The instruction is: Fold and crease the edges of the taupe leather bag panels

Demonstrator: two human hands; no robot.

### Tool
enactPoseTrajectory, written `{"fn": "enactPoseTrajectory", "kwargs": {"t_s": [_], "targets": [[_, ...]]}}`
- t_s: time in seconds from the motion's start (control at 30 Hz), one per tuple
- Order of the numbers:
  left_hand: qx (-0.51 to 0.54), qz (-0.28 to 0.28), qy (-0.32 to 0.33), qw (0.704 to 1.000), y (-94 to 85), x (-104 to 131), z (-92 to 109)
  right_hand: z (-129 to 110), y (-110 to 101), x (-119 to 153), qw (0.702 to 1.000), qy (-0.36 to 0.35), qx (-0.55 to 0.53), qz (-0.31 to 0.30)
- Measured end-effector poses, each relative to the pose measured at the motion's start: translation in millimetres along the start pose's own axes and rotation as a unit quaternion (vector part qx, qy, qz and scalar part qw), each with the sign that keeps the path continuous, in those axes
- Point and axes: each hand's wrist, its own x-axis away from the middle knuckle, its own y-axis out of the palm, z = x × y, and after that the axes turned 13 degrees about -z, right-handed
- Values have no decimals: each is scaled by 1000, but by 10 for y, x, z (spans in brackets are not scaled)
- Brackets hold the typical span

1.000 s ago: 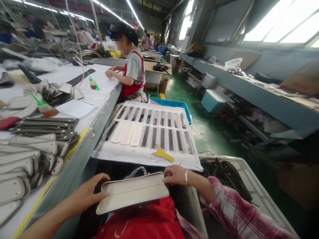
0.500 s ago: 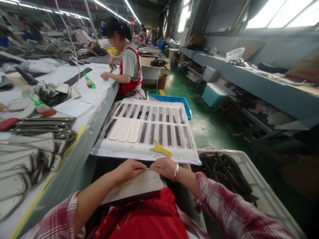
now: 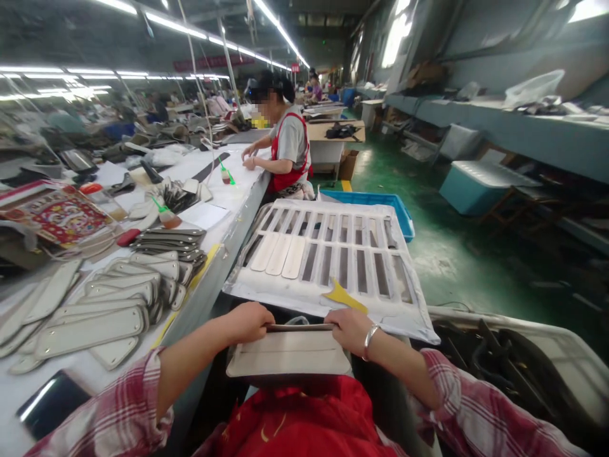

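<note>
A pale panel point(image 3: 290, 354) with a dark underside lies over my lap, against the red apron. My left hand point(image 3: 248, 322) is closed on the left end of its far edge, and my right hand point(image 3: 351, 330), with a silver bracelet at the wrist, pinches the right end. Beyond them is a white slotted rack point(image 3: 266, 284), where three cream strips point(image 3: 275, 255) lie side by side at the left. A yellow forked tool point(image 3: 343, 294) rests on the rack's near edge.
The table point(image 3: 238, 235) at left holds stacked pale pieces point(image 3: 95, 330), darker pieces point(image 3: 166, 244), glue bottles and a phone point(image 3: 53, 403). A person in a red apron point(image 3: 290, 146) works there. At right stands a bin point(image 3: 561, 336) of dark parts.
My hands have moved apart along the panel's far edge, and the panel now lies more level. The view has turned left and up, showing more of the table.
</note>
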Motion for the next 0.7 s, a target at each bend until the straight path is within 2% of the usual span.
{"fn": "enactPoseTrajectory", "kwargs": {"t_s": [0.13,0.23,0.47,0.7], "targets": [[-32,8,-16,999,-29,60,-70,-74,-72,-15,997,-4,68,-26],[-43,21,-22,999,-11,70,-111,-145,-118,-32,992,26,115,-38],[-65,41,-40,996,53,-152,-57,-261,-131,-28,987,68,140,-50],[-67,34,-33,997,-68,-157,-28,-356,-207,-82,982,36,166,-84]]}}
